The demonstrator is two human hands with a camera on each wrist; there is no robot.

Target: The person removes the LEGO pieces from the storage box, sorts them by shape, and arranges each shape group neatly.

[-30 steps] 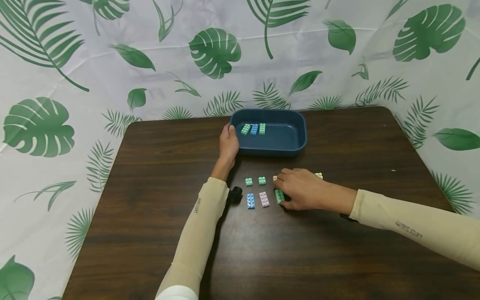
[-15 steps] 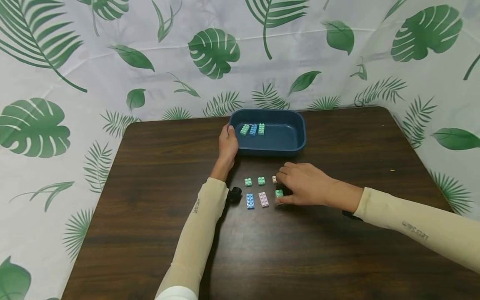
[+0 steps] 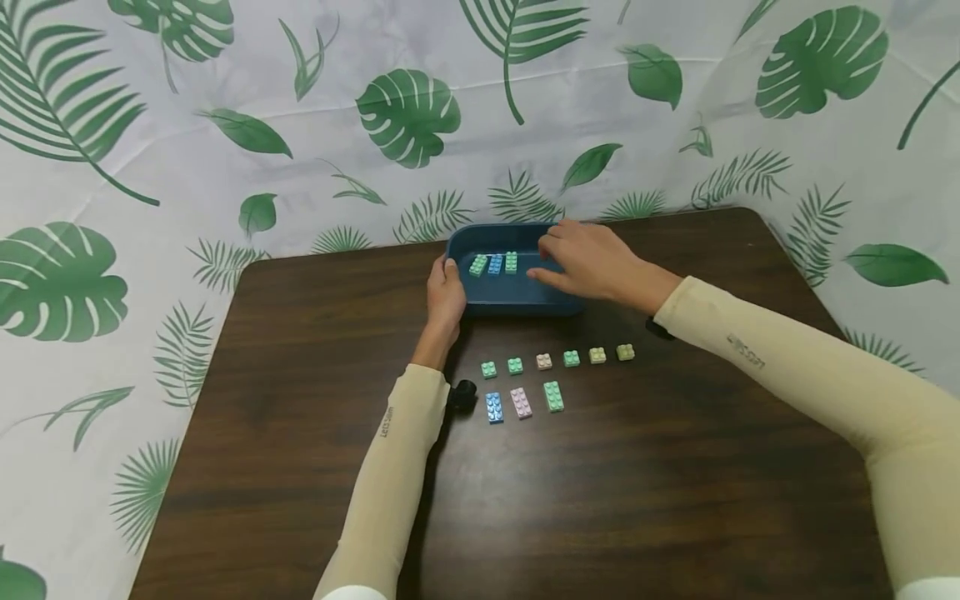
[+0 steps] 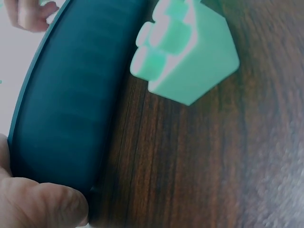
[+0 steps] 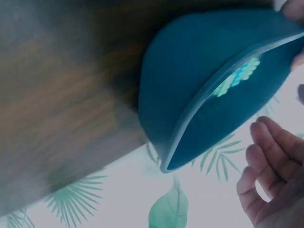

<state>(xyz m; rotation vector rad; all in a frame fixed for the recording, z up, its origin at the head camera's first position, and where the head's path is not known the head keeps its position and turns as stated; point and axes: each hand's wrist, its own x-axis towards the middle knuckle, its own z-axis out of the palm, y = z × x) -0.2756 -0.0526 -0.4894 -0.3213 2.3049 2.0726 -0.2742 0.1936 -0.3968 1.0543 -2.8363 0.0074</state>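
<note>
My left hand [image 3: 446, 293] grips the left end of a dark blue plastic bin [image 3: 517, 308]; its thumb shows on the wall in the left wrist view. Inside the bin lie a green brick [image 3: 478, 265], a blue brick [image 3: 495, 264] and another green brick [image 3: 512, 262], side by side toward the left. Over the bin's right part hovers my right hand [image 3: 588, 260], thumb and fingers apart. In the right wrist view no brick shows between those loosely bent fingers [image 5: 268, 166].
Before the bin, several small square bricks [image 3: 572, 358] form a row. Nearer lie a longer blue brick [image 3: 494, 407], a pink brick [image 3: 521, 402] and a green brick [image 3: 553, 397]. A leaf-patterned cloth [image 3: 315, 183] hangs behind the wooden table [image 3: 600, 500].
My right hand has left the bricks on the table and moved up and away over the bin. The longer green brick stays on the table, now uncovered. My left hand keeps its grip.
</note>
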